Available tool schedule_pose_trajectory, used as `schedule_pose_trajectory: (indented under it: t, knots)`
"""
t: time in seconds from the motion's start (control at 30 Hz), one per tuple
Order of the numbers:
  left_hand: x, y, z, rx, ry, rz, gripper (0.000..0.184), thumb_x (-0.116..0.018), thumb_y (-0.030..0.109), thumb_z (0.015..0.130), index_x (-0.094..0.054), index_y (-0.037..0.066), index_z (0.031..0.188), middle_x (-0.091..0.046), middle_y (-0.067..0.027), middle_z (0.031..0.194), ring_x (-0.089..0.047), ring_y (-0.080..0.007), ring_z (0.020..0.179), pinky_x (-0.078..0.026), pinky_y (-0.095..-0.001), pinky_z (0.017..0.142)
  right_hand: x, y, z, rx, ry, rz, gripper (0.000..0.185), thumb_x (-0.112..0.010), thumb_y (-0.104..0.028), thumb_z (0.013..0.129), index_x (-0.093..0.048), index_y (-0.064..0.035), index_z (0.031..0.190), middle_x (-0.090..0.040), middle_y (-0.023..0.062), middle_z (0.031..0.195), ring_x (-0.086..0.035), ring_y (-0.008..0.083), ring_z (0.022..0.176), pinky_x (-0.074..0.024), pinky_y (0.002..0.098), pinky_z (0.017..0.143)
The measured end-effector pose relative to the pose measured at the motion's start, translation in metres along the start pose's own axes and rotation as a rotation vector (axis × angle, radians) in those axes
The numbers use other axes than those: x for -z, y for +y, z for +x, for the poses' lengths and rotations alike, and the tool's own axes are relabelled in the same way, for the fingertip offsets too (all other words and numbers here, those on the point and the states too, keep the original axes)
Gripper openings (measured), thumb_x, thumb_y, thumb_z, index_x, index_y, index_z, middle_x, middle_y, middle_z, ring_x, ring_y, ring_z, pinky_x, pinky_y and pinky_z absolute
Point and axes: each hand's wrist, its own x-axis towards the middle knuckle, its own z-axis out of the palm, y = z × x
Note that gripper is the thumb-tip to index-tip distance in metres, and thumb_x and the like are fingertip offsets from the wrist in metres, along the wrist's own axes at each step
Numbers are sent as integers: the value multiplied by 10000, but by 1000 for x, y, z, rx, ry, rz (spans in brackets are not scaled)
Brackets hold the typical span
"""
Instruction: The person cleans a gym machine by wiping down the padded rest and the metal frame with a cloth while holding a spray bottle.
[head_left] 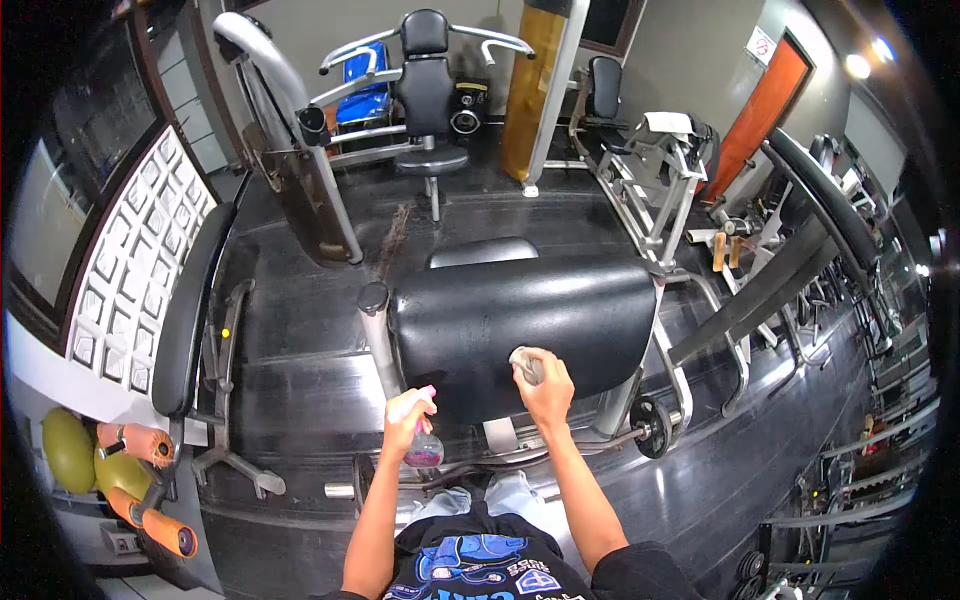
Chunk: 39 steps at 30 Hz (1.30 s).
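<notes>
A wide black padded bench with a shiny, curved top fills the middle of the view. My left hand is wrapped round the neck of a clear spray bottle with a pink nozzle, just off the pad's near left corner. Pinkish liquid shows low in the bottle. Over the right half of the pad, my right hand is closed on a crumpled greyish cloth, which appears to touch the pad's surface.
Below the pad lies a barbell with a black weight plate. A black bench stands left, near foam rollers and a green ball. Ahead is a seated press machine; more machines line the right.
</notes>
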Motion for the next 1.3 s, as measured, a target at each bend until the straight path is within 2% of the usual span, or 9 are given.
schedule_pose_trajectory:
  t: [0.07, 0.17, 0.33, 0.47, 0.57, 0.73, 0.93, 1.1, 1.3]
  knots:
    - [5, -4, -4, -5, 8, -7, 192, -569, 84, 865, -681, -41, 959, -644, -68, 755, -573, -126, 482, -474, -250, 484, -10, -10, 1, -8, 31, 14, 233, -780, -189, 744, -660, -133, 936, -673, 39, 950, -633, 264, 870, -521, 385, 749]
    - [7, -6, -7, 32, 63, -66, 211, -577, 83, 852, -678, -46, 985, -646, -69, 758, -570, -124, 477, -472, -248, 481, -30, -35, -12, 162, -27, 70, 219, -799, -145, 730, -668, -111, 902, -675, 66, 925, -640, 265, 859, -518, 370, 760]
    - [6, 0, -13, 49, 103, -84, 271, -571, 90, 866, -663, -48, 1081, -655, -73, 773, -567, -123, 474, -475, -245, 479, -40, -30, -34, 245, -153, 47, 245, -794, -173, 716, -666, -105, 913, -647, 11, 994, -633, 239, 875, -545, 370, 714]
    - [14, -6, -16, 37, 120, -95, 276, -572, 97, 877, -657, -58, 1090, -659, -76, 781, -568, -124, 480, -485, -247, 484, -10, -10, -22, 233, -196, -21, 210, -780, -185, 710, -682, -158, 893, -654, -13, 953, -632, 220, 853, -542, 360, 709]
    - [21, -6, -23, 48, 137, -78, 272, -577, 112, 888, -654, -63, 1081, -659, -79, 782, -574, -125, 491, -492, -250, 487, -3, -15, -8, 148, -166, -72, 175, -763, -156, 709, -679, -143, 862, -663, 3, 931, -628, 234, 837, -533, 365, 724]
    - [26, -8, -31, 40, 138, -141, 208, -577, 126, 892, -671, -41, 971, -656, -78, 769, -584, -128, 500, -488, -255, 476, -42, -47, -18, 226, -103, 115, 191, -765, -165, 731, -681, -131, 899, -657, 40, 958, -624, 261, 855, -533, 378, 746]
    - [23, -3, -33, 34, 183, -127, 221, -576, 167, 892, -651, -30, 829, -652, -99, 735, -589, -152, 482, -487, -267, 459, -39, -44, -39, 317, -373, 46, 239, -785, -180, 710, -675, -151, 920, -651, -17, 996, -622, 223, 881, -546, 359, 717]
    - [28, -10, -33, 44, 180, -84, 223, -591, 186, 893, -655, -19, 832, -652, -91, 742, -591, -146, 485, -488, -266, 458, -14, -27, -18, 319, -402, -81, 247, -778, -172, 710, -696, -180, 943, -665, -23, 975, -626, 219, 847, -548, 356, 696]
    - [26, -10, -35, 57, 219, -131, 202, -592, 172, 892, -654, -8, 823, -646, -73, 733, -586, -136, 481, -470, -258, 456, -58, -74, -4, 397, -312, 64, 241, -770, -181, 744, -719, -188, 980, -674, -20, 1008, -627, 210, 881, -548, 343, 732]
